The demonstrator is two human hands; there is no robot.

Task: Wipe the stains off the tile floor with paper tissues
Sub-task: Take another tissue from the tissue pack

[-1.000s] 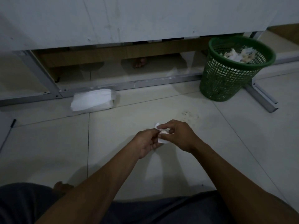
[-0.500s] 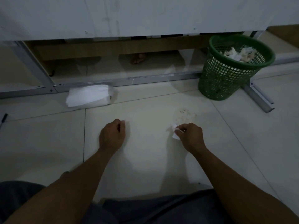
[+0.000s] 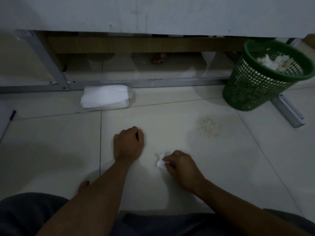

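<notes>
Pinching tissue (mostly hidden): right hand.

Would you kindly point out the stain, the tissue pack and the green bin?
stain (image 3: pixel 208 127): head view, middle of the speckled patch.
tissue pack (image 3: pixel 106 97): head view, its top face.
green bin (image 3: pixel 250 89): head view, its mesh wall.

Dim light is falling on a floor of pale glossy tiles, dark grout lines crossing it. A white panel is filling the top of the view, hanging short of the floor. Under it a grey metal frame is running along the floor, one leg reaching out at the right. A wooden board is showing behind the gap.
</notes>
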